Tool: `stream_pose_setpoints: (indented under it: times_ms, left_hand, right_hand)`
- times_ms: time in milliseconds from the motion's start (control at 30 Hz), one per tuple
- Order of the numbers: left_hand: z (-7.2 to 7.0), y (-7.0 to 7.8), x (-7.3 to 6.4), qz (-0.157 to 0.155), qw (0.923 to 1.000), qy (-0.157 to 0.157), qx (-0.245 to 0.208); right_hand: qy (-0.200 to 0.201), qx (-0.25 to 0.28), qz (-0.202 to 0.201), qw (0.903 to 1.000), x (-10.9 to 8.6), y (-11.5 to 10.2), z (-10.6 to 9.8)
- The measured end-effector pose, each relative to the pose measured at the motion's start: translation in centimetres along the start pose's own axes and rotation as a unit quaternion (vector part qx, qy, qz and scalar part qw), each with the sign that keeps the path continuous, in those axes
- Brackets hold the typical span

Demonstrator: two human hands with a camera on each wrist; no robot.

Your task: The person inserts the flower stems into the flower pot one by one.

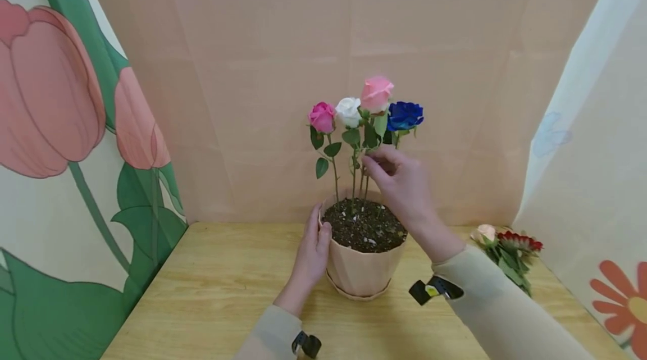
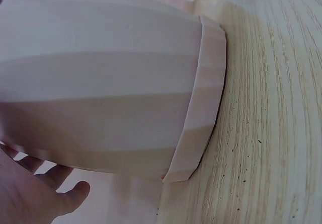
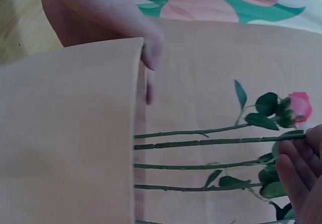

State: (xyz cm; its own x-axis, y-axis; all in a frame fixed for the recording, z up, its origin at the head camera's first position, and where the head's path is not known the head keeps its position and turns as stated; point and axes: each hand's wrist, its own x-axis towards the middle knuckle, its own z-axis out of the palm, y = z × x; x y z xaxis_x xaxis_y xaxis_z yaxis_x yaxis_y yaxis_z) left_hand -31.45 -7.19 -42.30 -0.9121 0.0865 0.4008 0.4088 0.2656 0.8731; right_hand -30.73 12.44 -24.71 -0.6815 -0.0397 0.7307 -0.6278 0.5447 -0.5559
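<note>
A pale pink flowerpot (image 1: pixel 364 270) full of dark soil (image 1: pixel 361 231) stands on a matching saucer (image 1: pixel 360 295). My left hand (image 1: pixel 312 250) holds the pot's left side, a digit hooked over the rim in the right wrist view. Four kinds of colour rise from the soil at the back: a hot pink rose (image 1: pixel 322 117), a white rose (image 1: pixel 349 112), a taller light pink rose (image 1: pixel 377 94) and a blue rose (image 1: pixel 406 116). With thumb and fingertips my right hand (image 1: pixel 406 180) pinches a rose stem (image 3: pixel 226 141), which appears to carry the light pink bloom.
On the wooden table (image 1: pixel 227 292), at the right, lie a pale pink rose (image 1: pixel 485 232) and a red flower (image 1: pixel 520 242) with their leaves. A pinkish cloth backdrop (image 1: pixel 253 96) hangs behind the pot. Flower-printed panels (image 1: pixel 50 96) flank both sides.
</note>
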Motion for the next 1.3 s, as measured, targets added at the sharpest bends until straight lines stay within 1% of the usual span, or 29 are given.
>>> stream_pose_setpoints:
  times_ms: [233, 333, 500, 667, 800, 1033, 1233, 1300]
  left_hand:
    - [0.0, -0.1, 0.0, 0.006, 1.0000, 0.000, 0.004]
    - [0.0, -0.1, 0.1, 0.003, 1.0000, 0.001, 0.004]
    - [0.0, -0.1, 0.1, 0.002, 1.0000, 0.002, 0.003]
    - [0.1, -0.3, 0.1, 0.005, 1.0000, -0.001, 0.002]
    - [0.1, -0.3, 0.1, 0.005, 1.0000, -0.002, 0.003]
    - [0.0, -0.1, 0.2, 0.008, 1.0000, 0.001, 0.005]
    - [0.0, -0.1, 0.2, 0.006, 1.0000, 0.003, 0.002]
    - [0.1, -0.2, 0.1, 0.006, 1.0000, 0.003, 0.002]
  right_hand:
    - [-0.017, -0.002, 0.019, 0.9997, -0.1, 0.6, 1.0]
    - [-0.021, -0.003, 0.020, 0.9996, -0.1, 0.6, 1.4]
    - [-0.032, -0.013, 0.016, 0.9993, -0.3, 0.8, 2.1]
    - [-0.042, -0.040, 0.012, 0.9982, -0.5, 0.9, 2.6]
    - [-0.054, -0.051, 0.008, 0.9972, -0.7, 1.1, 2.9]
    - [-0.060, -0.073, -0.023, 0.9953, -0.7, 0.9, 3.2]
    - [-0.057, -0.071, -0.027, 0.9955, -0.8, 1.0, 3.3]
    - [-0.057, -0.065, -0.018, 0.9961, -0.8, 1.1, 3.3]
